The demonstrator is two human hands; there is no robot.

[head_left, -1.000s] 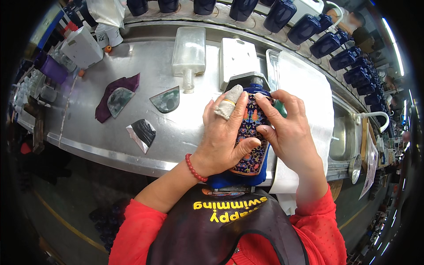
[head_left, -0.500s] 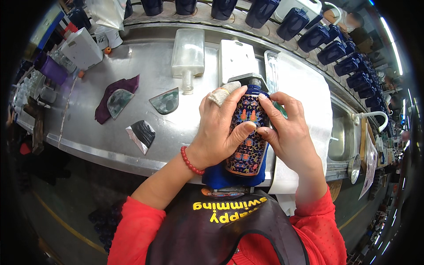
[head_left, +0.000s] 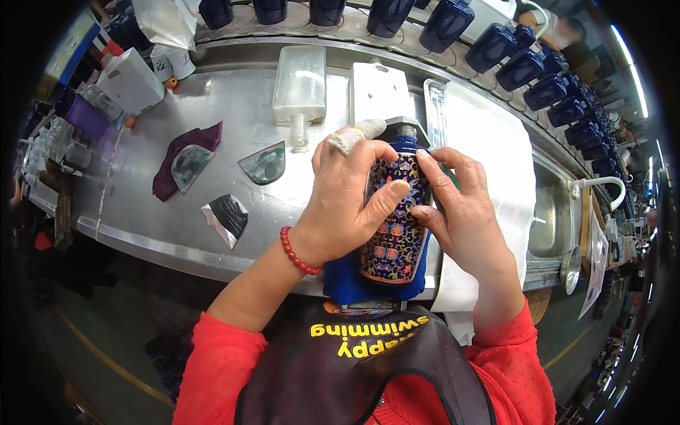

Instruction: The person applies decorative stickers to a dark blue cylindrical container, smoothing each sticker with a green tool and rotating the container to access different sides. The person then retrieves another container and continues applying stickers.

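Observation:
A dark blue glass bottle with a colourful floral pattern lies tilted in front of me, its bare neck pointing away. Under its base is a blue cloth. My left hand grips the left side, index fingertip at the shoulder and thumb over the patterned front; whitish fabric wraps one or more of its fingers. My right hand holds the right edge between index finger and thumb, the index tip near the shoulder. A metal piece stands behind the neck. The bottle's underside is hidden.
Left on the steel table lie two greenish half-round blades, a purple cloth and a black-and-silver scrap. Behind are a clear bottle and a white block. Blue bottles line a conveyor; a sink is right.
My left hand has shifted slightly left, its thumb lifting a little across the pattern. The right hand stays nearly still. The bottles along the conveyor have moved.

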